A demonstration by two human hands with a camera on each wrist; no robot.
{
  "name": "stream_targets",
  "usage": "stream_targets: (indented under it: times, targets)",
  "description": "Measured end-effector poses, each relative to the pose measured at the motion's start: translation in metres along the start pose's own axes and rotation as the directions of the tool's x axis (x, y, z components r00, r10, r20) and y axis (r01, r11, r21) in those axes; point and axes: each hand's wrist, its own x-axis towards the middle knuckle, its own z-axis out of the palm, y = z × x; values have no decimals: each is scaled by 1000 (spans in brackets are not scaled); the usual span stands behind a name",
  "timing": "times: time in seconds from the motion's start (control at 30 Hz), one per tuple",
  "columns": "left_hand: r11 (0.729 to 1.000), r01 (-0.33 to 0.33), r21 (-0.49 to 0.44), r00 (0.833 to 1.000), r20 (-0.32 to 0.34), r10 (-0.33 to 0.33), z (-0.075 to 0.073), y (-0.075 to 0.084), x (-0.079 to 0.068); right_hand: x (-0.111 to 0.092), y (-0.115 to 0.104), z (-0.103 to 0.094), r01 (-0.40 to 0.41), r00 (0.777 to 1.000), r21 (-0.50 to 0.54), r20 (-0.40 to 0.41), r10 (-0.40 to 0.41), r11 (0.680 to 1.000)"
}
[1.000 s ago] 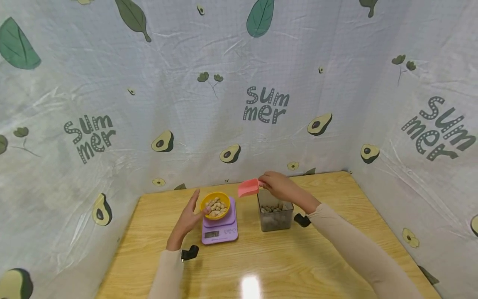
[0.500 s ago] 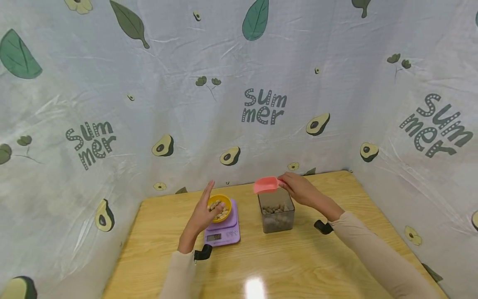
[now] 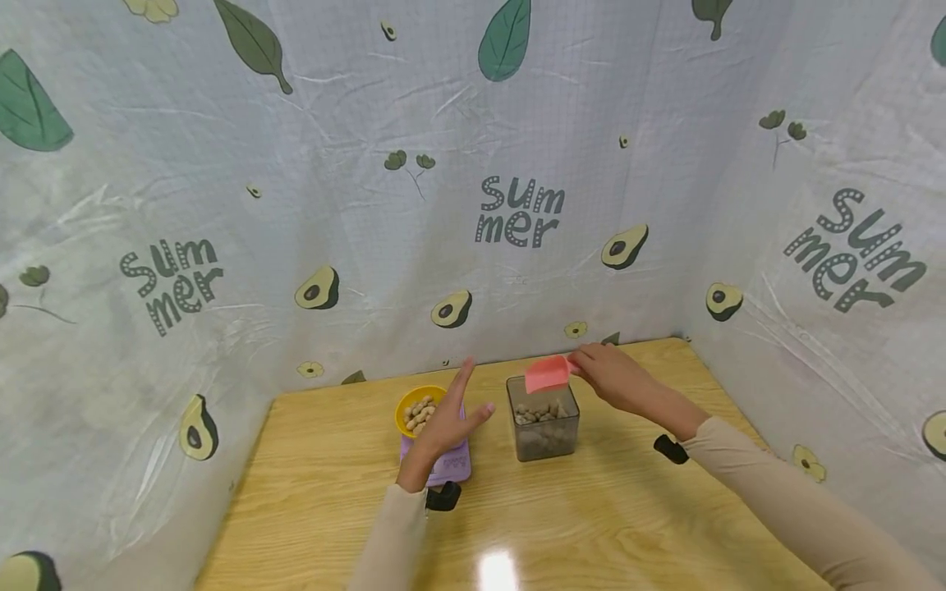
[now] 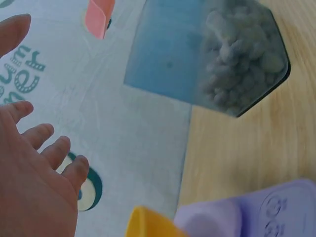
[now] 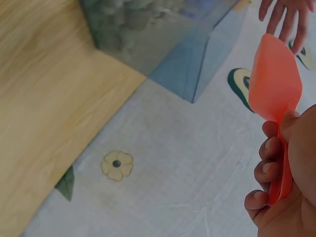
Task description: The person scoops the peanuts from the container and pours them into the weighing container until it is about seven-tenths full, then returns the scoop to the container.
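My right hand grips the handle of a pink-orange scoop, held above the container's back part. In the right wrist view the fingers curl round the scoop, and no nuts show in it. Below it a smoky see-through container holds peanuts in its lower part. My left hand hovers between container and bowl, fingers spread, holding nothing. Partly behind that hand, a yellow bowl of peanuts sits on a purple kitchen scale; the scale's display is mostly hidden.
All this stands toward the back of a wooden table. A patterned cloth curtain rises behind the table and along both sides. Black wrist cameras are strapped to both wrists.
My right hand has carried the scoop rightward, from between bowl and container to over the container. My left hand has moved right, away from the bowl, toward the container.
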Motion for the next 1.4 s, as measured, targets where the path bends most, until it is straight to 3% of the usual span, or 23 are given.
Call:
stream_targets:
  times: [0.2,0.47,0.77,0.97,1.07,1.2,1.27,1.4]
  targets:
    - [998,65,4,995,82,-65,24,-4,14,-2,3,-1,128,991,-145,53,-121,981]
    - [992,120,-44,981,161,-112,51,-12,30,6,-1,2,311,947,-292,182,-267,905]
    - [979,160,-130,967,219,-129,62,-15,33,17,-14,8,386,905,-381,330,-267,840]
    - [967,173,-186,966,222,-130,61,-15,33,30,-23,3,442,875,-500,422,-237,745]
    - [959,170,-229,965,238,-114,60,-16,32,36,-28,2,477,848,-510,480,-222,716]
    - [959,156,-239,966,239,-97,59,-16,32,39,-29,8,521,800,-428,548,-246,739]
    - [961,142,-239,969,231,-86,60,-16,32,38,-26,14,514,796,-385,547,-259,766]
    - [963,136,-232,971,222,-84,62,-16,32,31,-19,28,476,818,-286,492,-299,832]
